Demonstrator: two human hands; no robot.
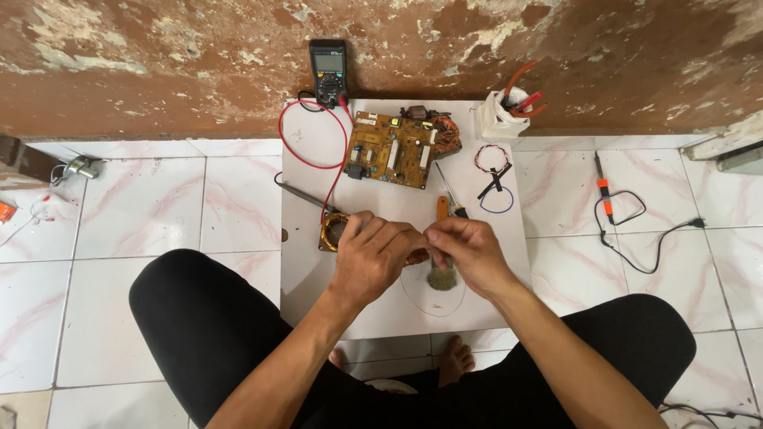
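My left hand (pixel 372 256) grips a copper wire coil (pixel 332 230) at the middle of a white board (pixel 477 310). My right hand (pixel 470 253) meets it fingertip to fingertip and pinches a thin wire (pixel 433 311) that loops down over the board below both hands. A small brush (pixel 443 276) with an orange handle lies on the board under my right hand's fingers. What the fingertips pinch between them is hidden.
A brown circuit board (pixel 393 147), a black multimeter (pixel 328 70) with a red lead (pixel 296 135), a screwdriver (pixel 450 195), small wire loops (pixel 493 157) and a white cup of pliers (pixel 501 115) sit at the back. A soldering iron (pixel 604 195) lies on the tiles at the right. My knees flank the board.
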